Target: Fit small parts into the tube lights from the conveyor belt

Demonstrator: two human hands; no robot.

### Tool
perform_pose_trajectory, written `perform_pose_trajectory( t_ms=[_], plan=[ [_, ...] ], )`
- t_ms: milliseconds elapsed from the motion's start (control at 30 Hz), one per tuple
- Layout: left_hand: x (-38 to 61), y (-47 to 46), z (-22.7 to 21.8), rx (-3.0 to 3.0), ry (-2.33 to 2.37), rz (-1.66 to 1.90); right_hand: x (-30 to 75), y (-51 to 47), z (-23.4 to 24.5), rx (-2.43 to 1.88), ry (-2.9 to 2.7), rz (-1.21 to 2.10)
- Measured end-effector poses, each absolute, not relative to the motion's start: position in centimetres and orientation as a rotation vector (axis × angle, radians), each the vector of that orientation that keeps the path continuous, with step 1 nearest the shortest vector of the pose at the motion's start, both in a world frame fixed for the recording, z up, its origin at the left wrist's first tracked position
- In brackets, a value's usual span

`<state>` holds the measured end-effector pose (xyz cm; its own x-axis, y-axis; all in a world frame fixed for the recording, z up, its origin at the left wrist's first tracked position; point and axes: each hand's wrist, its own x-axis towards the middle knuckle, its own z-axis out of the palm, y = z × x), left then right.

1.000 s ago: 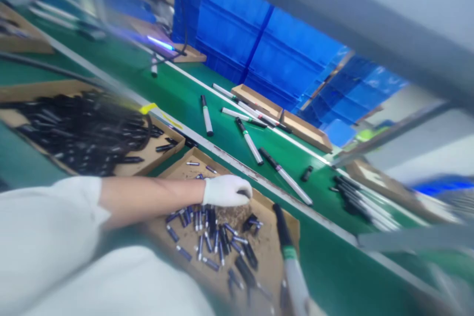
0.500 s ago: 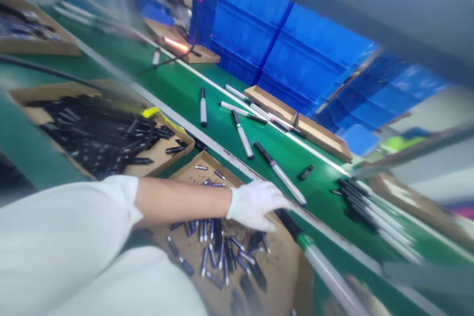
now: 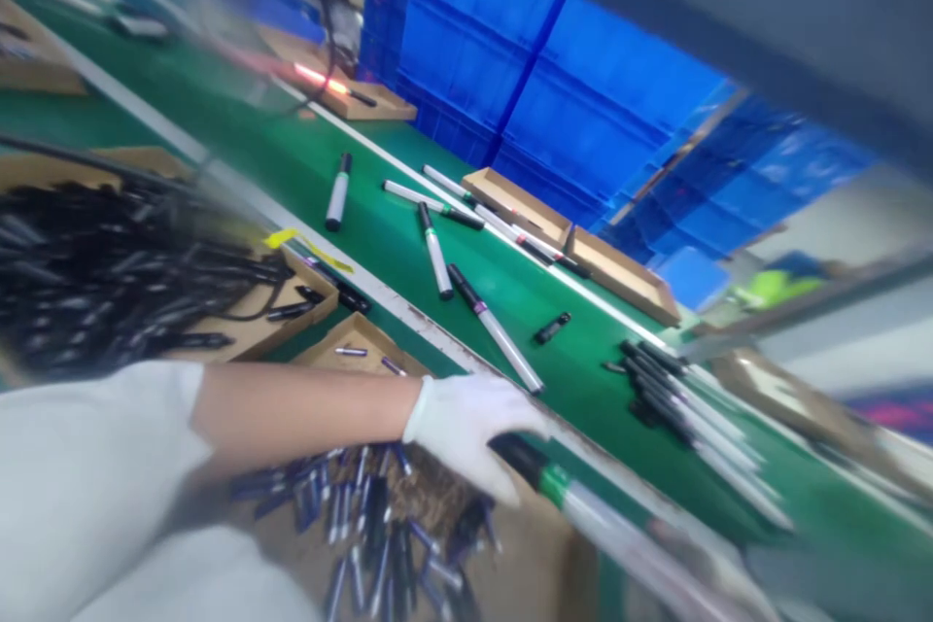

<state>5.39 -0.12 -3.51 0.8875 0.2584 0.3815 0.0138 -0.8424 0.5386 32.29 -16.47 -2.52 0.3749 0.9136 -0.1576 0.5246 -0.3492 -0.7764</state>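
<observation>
My left hand [image 3: 466,432], in a white glove, reaches across a cardboard tray [image 3: 355,332]. Its thumb and fingers close round the black end of a long pen [image 3: 554,486] with a green band and a pale barrel. The pen slants down to the lower right, where my right hand [image 3: 692,569] shows only as a blur along the barrel. Under my left hand, several small dark blue and silver cylinders [image 3: 379,525] lie loose in the tray. My white sleeve fills the lower left.
A cardboard box of black parts [image 3: 109,282] stands at the left. On the green belt [image 3: 306,155] lie loose pens [image 3: 435,262], one small black piece [image 3: 552,328] and a pile of pens [image 3: 685,403]. Shallow cardboard trays [image 3: 619,267] and blue crates [image 3: 583,97] line the far side.
My left hand left the cylinders in the tray and moved right to the pen's black end. The pen swung from upright to slanting. The view shifted and blurred.
</observation>
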Motion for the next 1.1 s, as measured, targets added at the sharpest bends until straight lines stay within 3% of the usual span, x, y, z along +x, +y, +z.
perform_pose_trajectory(
  t_ms=[133, 233, 433, 600, 867, 1100],
  plan=[
    [6.3, 2.4, -4.2, 2.66, 0.558, 0.498, 28.5, -12.5, -4.9, -1.788, -1.071, 0.773],
    [5.2, 7.9, -5.2, 2.628, 1.068, 0.493, 31.1, -8.5, -7.4, -2.253, -1.343, 0.414],
    [1.4, 17.5, -5.6, 2.546, 1.702, 0.352, 40.5, -1.3, -10.3, -2.666, -1.501, 0.237],
    [7.3, 18.3, -5.0, 2.794, 1.379, 0.403, 41.3, 2.7, -11.4, -2.743, -1.632, 0.224],
    [24.1, 16.5, -8.2, 2.796, 0.851, 0.062, 38.0, 4.3, -10.6, -2.781, -1.748, 0.217],
    [23.9, 16.8, -9.2, 2.766, 0.789, -0.034, 34.9, 3.7, -10.6, -2.598, -1.83, 0.286]
  ],
)
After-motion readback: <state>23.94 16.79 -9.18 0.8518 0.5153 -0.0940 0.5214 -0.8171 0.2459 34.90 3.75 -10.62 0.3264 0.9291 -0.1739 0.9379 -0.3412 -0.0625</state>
